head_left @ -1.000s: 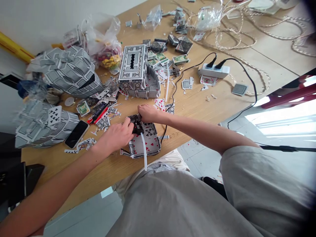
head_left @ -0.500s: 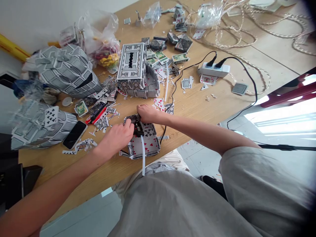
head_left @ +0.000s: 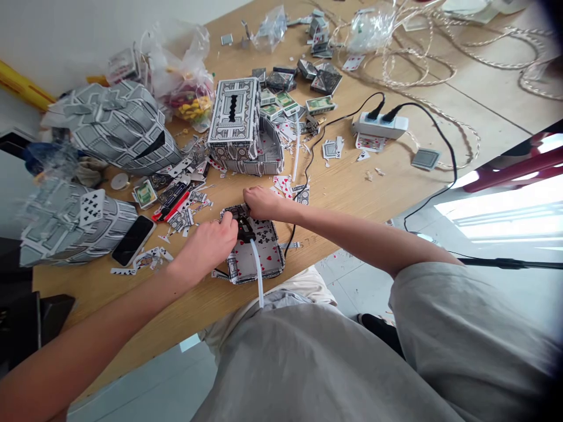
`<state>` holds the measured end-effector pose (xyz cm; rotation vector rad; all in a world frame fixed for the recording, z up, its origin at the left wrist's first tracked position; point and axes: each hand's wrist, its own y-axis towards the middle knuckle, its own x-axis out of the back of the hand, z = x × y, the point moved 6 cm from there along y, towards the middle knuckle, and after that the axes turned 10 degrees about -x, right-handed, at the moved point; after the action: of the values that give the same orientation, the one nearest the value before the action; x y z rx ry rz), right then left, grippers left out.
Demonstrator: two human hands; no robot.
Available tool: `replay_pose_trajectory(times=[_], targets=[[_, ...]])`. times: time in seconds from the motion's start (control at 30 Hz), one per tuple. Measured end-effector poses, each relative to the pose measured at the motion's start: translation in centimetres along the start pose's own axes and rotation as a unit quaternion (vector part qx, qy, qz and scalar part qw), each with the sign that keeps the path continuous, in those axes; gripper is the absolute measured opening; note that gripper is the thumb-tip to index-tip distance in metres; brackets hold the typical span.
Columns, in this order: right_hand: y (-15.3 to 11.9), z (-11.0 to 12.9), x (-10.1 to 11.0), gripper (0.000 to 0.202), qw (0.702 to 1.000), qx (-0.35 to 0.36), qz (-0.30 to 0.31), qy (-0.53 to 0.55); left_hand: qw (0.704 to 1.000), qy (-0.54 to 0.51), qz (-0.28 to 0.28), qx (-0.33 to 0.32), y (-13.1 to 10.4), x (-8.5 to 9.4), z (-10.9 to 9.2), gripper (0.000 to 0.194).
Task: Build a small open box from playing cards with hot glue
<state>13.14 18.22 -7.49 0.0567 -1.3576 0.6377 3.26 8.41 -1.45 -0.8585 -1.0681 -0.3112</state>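
Note:
In the head view, a small open box made of playing cards (head_left: 280,265) lies at the table's near edge, its card faces inward. A black glue gun (head_left: 244,231) sits in it, with a long white glue stick (head_left: 258,274) running out of its back towards my shirt. My left hand (head_left: 213,241) is closed at the box's left wall, fingertips close beside the glue gun; whether they touch the gun is hard to see. Around the far wall's right end, my right hand (head_left: 264,204) is closed, its fingertips partly hidden.
Behind stands a larger card box with a slotted lid (head_left: 234,110). Card baskets (head_left: 123,126), a phone (head_left: 133,240), a red-and-black cutter (head_left: 173,202) and card scraps lie left. A power strip (head_left: 380,124), black cables and coiled rope (head_left: 422,61) occupy the right.
The free end of the glue stick has swung slightly to the right. Both hands and the small box stay almost where they were.

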Motion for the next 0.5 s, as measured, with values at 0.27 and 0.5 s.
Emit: replay_pose_trajectory(times=[0.27, 0.5], targets=[[-0.17, 0.02, 0.10, 0.046, 1.000, -0.003, -0.002, 0.006, 0.999, 0.034, 0.017, 0.002, -0.25, 0.12, 0.02, 0.017], [-0.28, 0.04, 0.26, 0.045, 1.000, -0.005, 0.002, 0.004, 1.000, 0.022, 0.011, -0.009, -0.36, 0.14, -0.43, 0.011]])
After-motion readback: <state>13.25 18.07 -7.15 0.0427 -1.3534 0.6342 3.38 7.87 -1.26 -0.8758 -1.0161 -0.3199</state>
